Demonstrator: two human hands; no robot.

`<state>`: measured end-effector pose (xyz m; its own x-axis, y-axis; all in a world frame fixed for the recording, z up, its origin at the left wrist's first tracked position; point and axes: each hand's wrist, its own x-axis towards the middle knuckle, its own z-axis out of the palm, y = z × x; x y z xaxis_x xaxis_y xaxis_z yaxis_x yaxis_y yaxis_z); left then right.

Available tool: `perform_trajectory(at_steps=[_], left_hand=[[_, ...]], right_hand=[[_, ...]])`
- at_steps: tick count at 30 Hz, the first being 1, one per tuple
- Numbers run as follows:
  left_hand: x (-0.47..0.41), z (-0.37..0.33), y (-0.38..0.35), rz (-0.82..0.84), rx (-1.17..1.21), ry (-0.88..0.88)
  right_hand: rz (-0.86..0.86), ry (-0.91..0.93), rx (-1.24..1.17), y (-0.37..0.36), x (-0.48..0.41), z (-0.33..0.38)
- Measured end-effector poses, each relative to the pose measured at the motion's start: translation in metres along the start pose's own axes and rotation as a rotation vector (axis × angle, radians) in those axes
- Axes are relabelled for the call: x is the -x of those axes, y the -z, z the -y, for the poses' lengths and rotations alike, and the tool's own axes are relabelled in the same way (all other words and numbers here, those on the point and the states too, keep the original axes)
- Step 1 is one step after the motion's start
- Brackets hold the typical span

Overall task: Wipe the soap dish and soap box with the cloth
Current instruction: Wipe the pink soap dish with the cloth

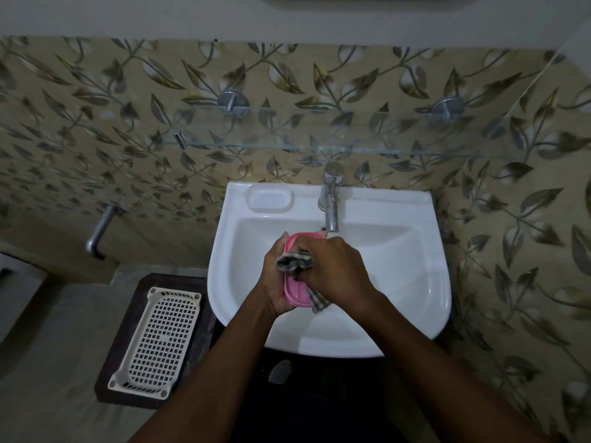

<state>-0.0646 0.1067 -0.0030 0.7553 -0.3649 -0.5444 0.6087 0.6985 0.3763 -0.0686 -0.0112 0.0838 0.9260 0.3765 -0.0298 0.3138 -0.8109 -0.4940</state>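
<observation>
Over the middle of the white sink (399,282) my left hand (275,282) grips a pink soap box (295,292) from its left side and underneath. My right hand (332,266) holds a dark checked cloth (294,262) bunched against the top of the box. One end of the cloth hangs below my right hand at the box's near edge. Most of the box is hidden by both hands. A moulded white soap dish recess (270,199) lies in the sink's back left corner.
A chrome tap (331,199) stands at the sink's back, just beyond my hands. A glass shelf (319,148) on two metal brackets runs above it. A white perforated basket (156,340) lies on a dark stool to the left. A wall tap (99,231) projects further left.
</observation>
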Motion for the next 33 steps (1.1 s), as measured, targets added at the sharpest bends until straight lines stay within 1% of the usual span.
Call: perform_trajectory(at_steps=[2,4,8,11,13,18,23,27,29,31,33], left_hand=[[0.003,-0.001,0.000,-0.035,-0.024,0.014],[0.003,-0.002,-0.002,-0.054,-0.024,0.018],[0.001,-0.006,-0.011,-0.013,0.030,0.009],[-0.002,-0.003,-0.013,-0.021,0.030,0.014],[-0.001,-0.003,-0.011,-0.032,0.042,0.030],[0.003,-0.009,-0.005,-0.104,-0.038,0.048],[0.004,-0.011,-0.004,-0.140,-0.021,0.060],[0.008,-0.015,-0.010,-0.135,-0.073,0.069],[0.009,-0.016,-0.014,-0.124,-0.055,0.061],[0.008,-0.016,-0.015,-0.129,-0.041,0.016],[0.007,-0.016,-0.016,-0.123,0.001,-0.030]], right_hand=[[0.062,0.027,0.036,0.004,0.005,0.002],[0.063,0.022,0.034,0.005,0.005,0.003],[-0.097,-0.061,0.017,0.005,-0.014,0.003],[-0.140,-0.059,0.015,0.004,-0.023,0.003],[-0.111,-0.023,0.032,0.004,-0.018,0.002],[0.120,0.106,0.065,0.009,0.002,0.003],[0.219,0.194,0.150,0.012,0.003,0.004],[0.234,0.300,0.329,0.026,0.005,0.003],[0.216,0.323,0.391,0.026,0.006,0.005],[0.165,0.303,0.376,0.018,0.009,0.007],[0.102,0.193,0.246,0.008,0.011,0.005]])
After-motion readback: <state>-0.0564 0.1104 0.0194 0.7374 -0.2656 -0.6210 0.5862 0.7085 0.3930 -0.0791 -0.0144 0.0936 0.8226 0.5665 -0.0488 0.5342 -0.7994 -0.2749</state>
